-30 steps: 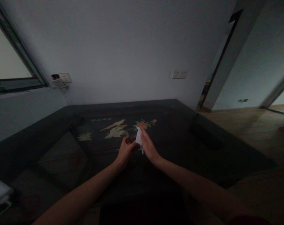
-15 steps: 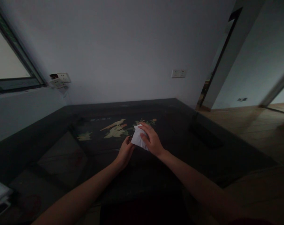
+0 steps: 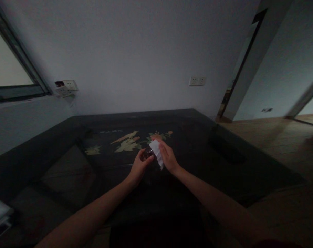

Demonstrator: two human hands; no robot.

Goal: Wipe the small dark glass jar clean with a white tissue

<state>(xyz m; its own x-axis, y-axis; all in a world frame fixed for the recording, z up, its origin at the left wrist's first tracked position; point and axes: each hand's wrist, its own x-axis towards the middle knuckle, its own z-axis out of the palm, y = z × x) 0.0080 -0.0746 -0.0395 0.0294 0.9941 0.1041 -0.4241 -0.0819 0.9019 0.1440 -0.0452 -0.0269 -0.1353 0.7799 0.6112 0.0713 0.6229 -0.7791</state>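
Note:
Over the near middle of the dark table (image 3: 192, 148), my left hand (image 3: 139, 165) is closed around a small dark, shiny, rounded object (image 3: 147, 152) that looks like a glass; the dim light hides its exact kind. A crumpled white tissue (image 3: 156, 148) lies against the right side of that object. My right hand (image 3: 168, 157) holds the tissue from the right, fingers together and partly behind it. One corner of the tissue hangs down below the fingers.
A bird-and-flower picture (image 3: 127, 143) decorates the tabletop beyond my hands. On the table's right lies a dark, long shape (image 3: 227, 150), hard to make out. A white object (image 3: 0, 213) stands at the lower left. Behind the table rises a wall (image 3: 135, 69) with sockets (image 3: 197, 81).
My right hand and the tissue have shifted slightly right and turned on edge. More of the dark object in my left hand now shows, and the left thumb lies across it.

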